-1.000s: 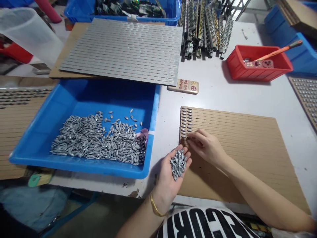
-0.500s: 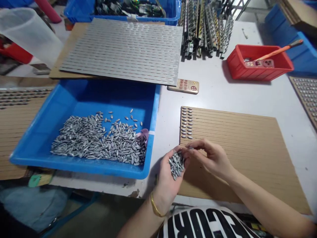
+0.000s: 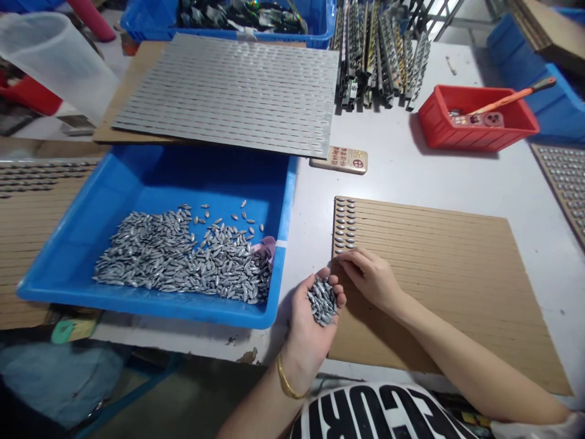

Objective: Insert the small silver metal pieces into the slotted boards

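My left hand point(image 3: 311, 314) is cupped palm up around a heap of small grey spindle-shaped pieces point(image 3: 323, 302). Beside it, the pinched fingers of my right hand point(image 3: 372, 277) touch the left edge of a grooved cardboard sheet point(image 3: 439, 268), just below two short columns of the same pieces point(image 3: 345, 224). A tiny piece seems to be between those fingertips, mostly hidden by them. To the left, a blue tray point(image 3: 284, 201) holds many more loose grey pieces point(image 3: 150, 253) and a scrap of purple cloth point(image 3: 265, 247).
A board covered with grey pieces point(image 3: 228, 91) rests across the tray's back edge. Behind the cardboard lie a gold-coloured case point(image 3: 340, 160), a red bin point(image 3: 475, 137) with an orange-handled tool, and a bundle of metal strips point(image 3: 379, 55). Another filled board point(image 3: 564, 183) is at far right.
My right hand has moved from above the left palm's heap to the cardboard's left edge, below the placed pieces. My left hand has drawn slightly away, its fingers now more visible.
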{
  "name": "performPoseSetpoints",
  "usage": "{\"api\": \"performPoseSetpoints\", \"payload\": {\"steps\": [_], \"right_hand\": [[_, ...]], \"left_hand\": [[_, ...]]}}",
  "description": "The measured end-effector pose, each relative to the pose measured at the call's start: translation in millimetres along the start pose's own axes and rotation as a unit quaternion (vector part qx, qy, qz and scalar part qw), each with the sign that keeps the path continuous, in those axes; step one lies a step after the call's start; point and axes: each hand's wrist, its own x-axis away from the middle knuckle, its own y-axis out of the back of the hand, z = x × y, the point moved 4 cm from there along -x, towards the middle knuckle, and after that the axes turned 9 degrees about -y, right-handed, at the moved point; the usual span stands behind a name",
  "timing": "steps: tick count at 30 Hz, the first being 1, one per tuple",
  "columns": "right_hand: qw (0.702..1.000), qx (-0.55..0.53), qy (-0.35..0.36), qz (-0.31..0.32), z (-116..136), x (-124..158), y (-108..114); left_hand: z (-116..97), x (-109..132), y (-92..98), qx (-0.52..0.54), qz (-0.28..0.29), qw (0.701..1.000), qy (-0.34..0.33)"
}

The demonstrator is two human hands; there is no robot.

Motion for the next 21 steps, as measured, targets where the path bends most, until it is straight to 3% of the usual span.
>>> {"api": "performPoseSetpoints", "payload": {"steps": [11, 17, 21], "right_hand": [[0.993, 0.118, 0.002, 0.01, 5, -3, -2], [0.999, -0.023, -0.02, 0.028, 14, -6, 17], [0.995, -0.047, 0.021, 0.091, 26, -3, 22]], "left_hand": [[2, -2, 0.9, 0.014, 0.029, 0.999, -0.003], [5, -4, -1.3, 0.02, 0.063, 0.998, 0.005], [7, -8, -0.7, 0.033, 0.069, 0.997, -0.008]]}}
